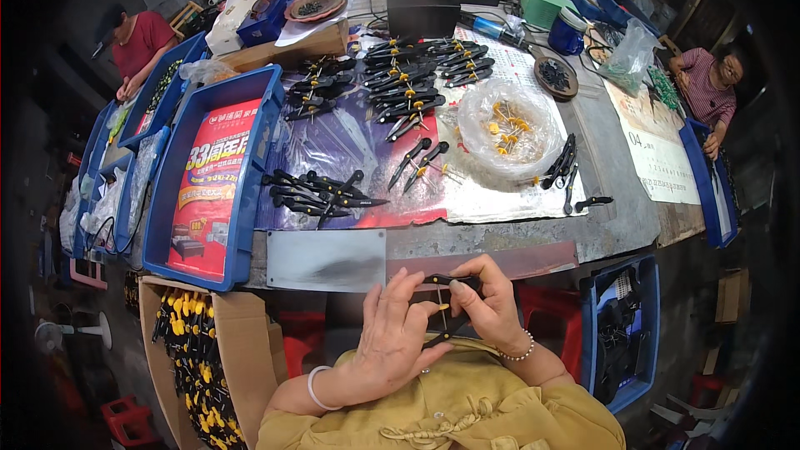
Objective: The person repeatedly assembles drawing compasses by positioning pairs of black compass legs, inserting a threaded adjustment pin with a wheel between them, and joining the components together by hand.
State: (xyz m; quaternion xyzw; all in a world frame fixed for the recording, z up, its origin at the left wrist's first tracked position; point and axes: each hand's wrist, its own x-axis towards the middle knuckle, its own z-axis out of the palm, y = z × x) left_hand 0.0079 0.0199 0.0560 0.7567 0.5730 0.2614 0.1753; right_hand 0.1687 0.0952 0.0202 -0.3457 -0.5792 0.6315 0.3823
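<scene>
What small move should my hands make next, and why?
Perhaps check how the thin metal rod is seated. It spans from the upper black piece in the right hand to the lower black piece by the left hand, with a yellow piece between; whether its ends are fully in is too small to tell.

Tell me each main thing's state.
Black two-legged tool with yellow knob: held by right hand, touched by left hand, legs apart.
Brown cardboard box: open, holding black and yellow tools.
Blue rectangular plastic tray: open, red printed sheet inside.
Round clear plastic bag: open, holding yellow-headed pins.
</scene>
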